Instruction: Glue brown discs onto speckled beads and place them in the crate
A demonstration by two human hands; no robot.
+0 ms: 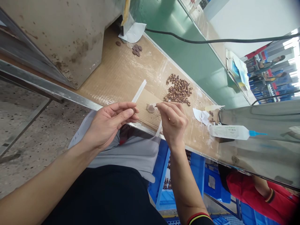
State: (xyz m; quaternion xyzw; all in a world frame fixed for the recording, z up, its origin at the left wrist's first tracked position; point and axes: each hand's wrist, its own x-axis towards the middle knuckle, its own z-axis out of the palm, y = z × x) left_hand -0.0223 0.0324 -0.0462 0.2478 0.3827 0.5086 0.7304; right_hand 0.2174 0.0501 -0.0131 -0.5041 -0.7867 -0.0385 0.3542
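Note:
My left hand (pixel 111 123) hovers over the table's near edge, its fingers loosely curved and the thumb in front of them. Nothing shows in it. My right hand (pixel 173 123) is closed in a pinch over a ribbed cardboard piece (pixel 145 100); what its fingertips hold is too small and covered to name. Just left of those fingertips, a small round brown disc (pixel 151 108) lies on the cardboard with a clear rim around it. White strips (pixel 139 90) run along the cardboard's sides. Beyond my right hand spreads a pile of small shiny copper-brown parts (pixel 178 89).
Several brown discs (pixel 137 50) lie at the far end. A white bottle with a blue nozzle (pixel 231 132) lies at right near paper scraps (pixel 201 115). A machine housing (pixel 70 37) stands left. Blue crates (pixel 164 200) sit below; a co-worker's red sleeve (pixel 248 190) shows.

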